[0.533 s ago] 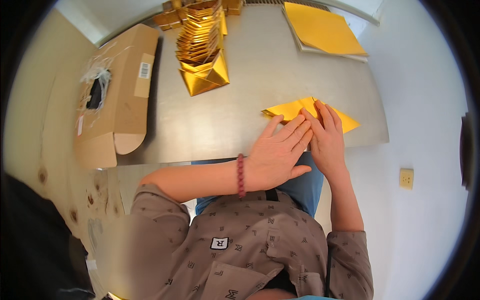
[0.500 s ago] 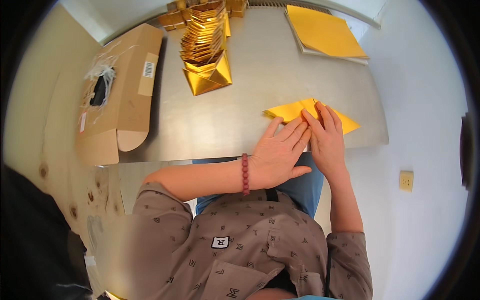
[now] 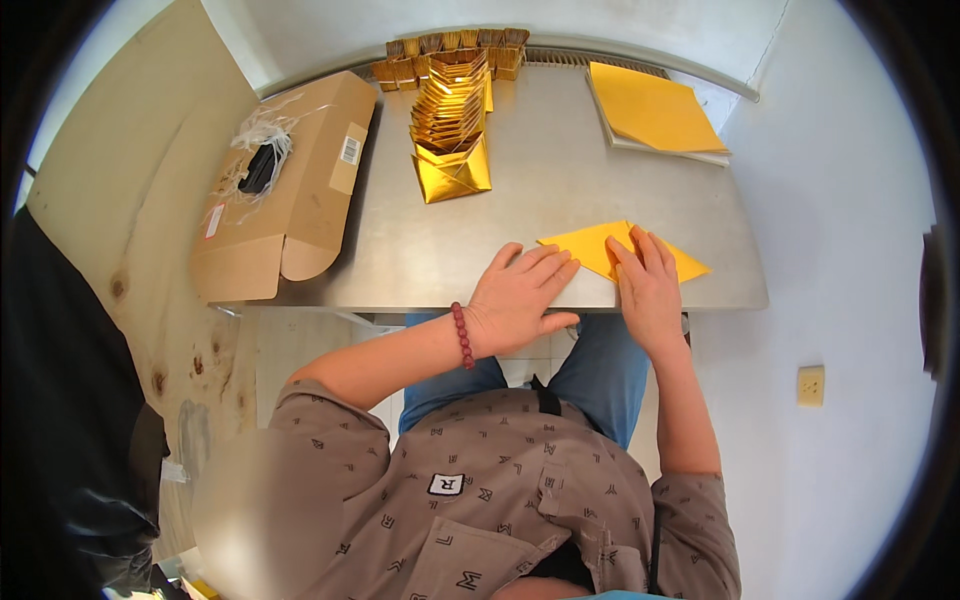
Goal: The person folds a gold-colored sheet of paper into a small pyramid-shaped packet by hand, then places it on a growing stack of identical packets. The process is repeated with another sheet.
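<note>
A folded piece of yellow paper [image 3: 594, 246], pointed at both ends, lies flat near the front edge of the metal table. My left hand [image 3: 520, 295] is spread with its palm down, its fingertips resting on the paper's left part. On the right part, my right hand [image 3: 650, 285] presses with its fingers stretched out. Neither hand grips the paper; part of it is hidden under the fingers. Farther off, left of the paper, stands a row of shiny gold folded paper pieces [image 3: 452, 170], tucked closely one behind another.
A stack of yellow sheets [image 3: 655, 105] lies at the far right of the metal table [image 3: 550, 180]. On the left rests a brown cardboard box [image 3: 310, 205] with a black object and pale strings on it. Several small brown bundles [image 3: 505, 62] line the back.
My left hand has slid leftward along the folded paper, away from my right hand, which stays on the right part. The whole view has shifted slightly.
</note>
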`<state>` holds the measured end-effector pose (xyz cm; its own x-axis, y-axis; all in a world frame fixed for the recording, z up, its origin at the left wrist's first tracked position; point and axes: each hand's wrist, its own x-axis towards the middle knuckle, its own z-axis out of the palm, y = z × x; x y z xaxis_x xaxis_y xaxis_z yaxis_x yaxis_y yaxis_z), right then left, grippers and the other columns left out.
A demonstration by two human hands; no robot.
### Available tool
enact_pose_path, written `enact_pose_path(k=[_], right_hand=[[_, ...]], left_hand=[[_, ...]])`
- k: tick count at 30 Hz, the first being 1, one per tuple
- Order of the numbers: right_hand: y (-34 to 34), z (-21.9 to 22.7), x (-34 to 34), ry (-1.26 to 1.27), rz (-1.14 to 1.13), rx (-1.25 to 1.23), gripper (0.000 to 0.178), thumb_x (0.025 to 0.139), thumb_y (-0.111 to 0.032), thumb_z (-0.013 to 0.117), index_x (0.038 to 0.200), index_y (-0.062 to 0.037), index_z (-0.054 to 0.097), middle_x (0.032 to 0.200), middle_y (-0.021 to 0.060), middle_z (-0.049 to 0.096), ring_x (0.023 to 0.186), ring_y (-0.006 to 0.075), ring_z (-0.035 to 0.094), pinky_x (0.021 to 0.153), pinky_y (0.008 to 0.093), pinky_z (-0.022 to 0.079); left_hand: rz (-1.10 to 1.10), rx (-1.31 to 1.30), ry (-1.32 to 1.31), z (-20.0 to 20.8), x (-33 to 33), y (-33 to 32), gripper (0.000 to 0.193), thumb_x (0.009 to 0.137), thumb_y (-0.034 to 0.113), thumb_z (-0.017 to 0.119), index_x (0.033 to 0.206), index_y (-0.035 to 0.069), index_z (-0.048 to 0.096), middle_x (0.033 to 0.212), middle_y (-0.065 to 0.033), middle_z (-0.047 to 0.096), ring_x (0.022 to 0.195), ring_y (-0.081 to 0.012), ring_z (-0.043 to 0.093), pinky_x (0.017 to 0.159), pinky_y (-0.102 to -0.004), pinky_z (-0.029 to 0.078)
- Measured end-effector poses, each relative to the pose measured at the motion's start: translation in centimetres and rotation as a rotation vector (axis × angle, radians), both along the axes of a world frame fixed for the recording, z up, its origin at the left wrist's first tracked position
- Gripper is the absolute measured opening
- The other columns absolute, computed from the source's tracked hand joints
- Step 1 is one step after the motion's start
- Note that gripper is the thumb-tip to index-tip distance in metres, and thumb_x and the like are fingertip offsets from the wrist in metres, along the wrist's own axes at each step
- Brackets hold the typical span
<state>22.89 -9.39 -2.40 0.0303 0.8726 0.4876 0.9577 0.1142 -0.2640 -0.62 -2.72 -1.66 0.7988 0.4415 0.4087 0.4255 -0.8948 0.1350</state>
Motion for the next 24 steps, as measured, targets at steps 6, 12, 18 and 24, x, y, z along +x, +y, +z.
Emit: enact_pose_path(k=[6, 12, 18, 24], right_hand=[[0.4, -0.3, 0.2, -0.029, 0.019, 0.061, 0.033, 0.099, -0.012, 0.060, 0.130, -0.0099, 0.070, 0.143, 0.0208, 0.059, 0.130, 0.0424, 0.054, 0.111, 0.0483, 0.044], [-0.2, -0.8, 1.2, 0.065, 0.065, 0.033, 0.042, 0.099, -0.011, 0.060, 0.141, -0.0069, 0.060, 0.149, 0.0247, 0.050, 0.132, 0.0416, 0.051, 0.111, 0.0485, 0.044], [-0.8, 0.5, 1.1, 0.054, 0.100, 0.035, 0.042, 0.099, -0.012, 0.061, 0.140, -0.0058, 0.060, 0.155, 0.0228, 0.044, 0.142, 0.0415, 0.042, 0.117, 0.0497, 0.039], [-1.1, 1.1, -2.6, -0.256, 0.137, 0.030, 0.037, 0.099, -0.021, 0.064, 0.133, -0.0068, 0.066, 0.154, 0.0130, 0.049, 0.149, 0.0404, 0.035, 0.122, 0.0630, 0.024]], left_hand=[[0.048, 0.011, -0.035, 0.1, 0.5, 0.4, 0.057, 0.096, 0.049, 0.063, 0.135, 0.008, 0.063, 0.121, -0.0087, 0.064, 0.117, -0.0268, 0.058, 0.101, -0.0430, 0.042], [0.063, 0.009, -0.034, -0.2, 0.9, 0.5, 0.052, 0.095, 0.047, 0.068, 0.136, 0.014, 0.065, 0.119, -0.0055, 0.063, 0.113, -0.0272, 0.058, 0.099, -0.0434, 0.044], [0.055, 0.051, -0.064, -0.5, 0.9, 0.4, 0.051, 0.095, 0.050, 0.067, 0.131, 0.013, 0.066, 0.117, -0.0056, 0.062, 0.112, -0.0256, 0.056, 0.100, -0.0427, 0.042], [0.073, 0.077, -0.062, -0.8, 0.9, 0.4, 0.057, 0.093, 0.052, 0.066, 0.131, 0.010, 0.066, 0.114, -0.0074, 0.062, 0.110, -0.0275, 0.056, 0.096, -0.0437, 0.042]])
